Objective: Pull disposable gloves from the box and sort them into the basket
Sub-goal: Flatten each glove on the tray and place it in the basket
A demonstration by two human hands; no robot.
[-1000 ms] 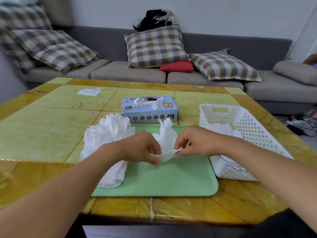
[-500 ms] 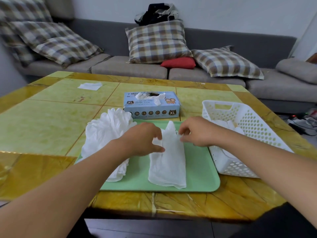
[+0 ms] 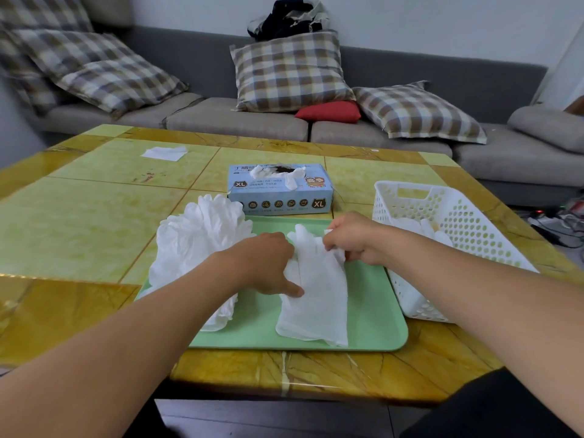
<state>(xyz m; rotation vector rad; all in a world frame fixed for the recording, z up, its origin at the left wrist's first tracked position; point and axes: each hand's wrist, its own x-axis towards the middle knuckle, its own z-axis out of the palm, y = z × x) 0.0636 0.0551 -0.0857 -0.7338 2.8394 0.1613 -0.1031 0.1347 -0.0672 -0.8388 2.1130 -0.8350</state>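
Observation:
A white disposable glove [image 3: 317,298] lies flat on the green tray [image 3: 376,324], cuff toward me. My left hand [image 3: 268,263] presses on its left edge with the fingertips. My right hand [image 3: 350,238] pinches the glove's far right finger part. A heap of white gloves [image 3: 196,245] rests on the tray's left side, partly behind my left arm. The blue glove box [image 3: 281,192] stands behind the tray with a glove sticking out of its slot. The white perforated basket [image 3: 458,222] at the right holds a few gloves.
A white tissue [image 3: 164,152] lies at the table's far left. A grey sofa [image 3: 240,121] with checked cushions runs behind the table. Cables [image 3: 562,222] lie on the floor at the right. The table's front edge is close to me.
The glove, held up crumpled between both hands a second ago, now lies spread flat on the tray. My hands have shifted along its upper part.

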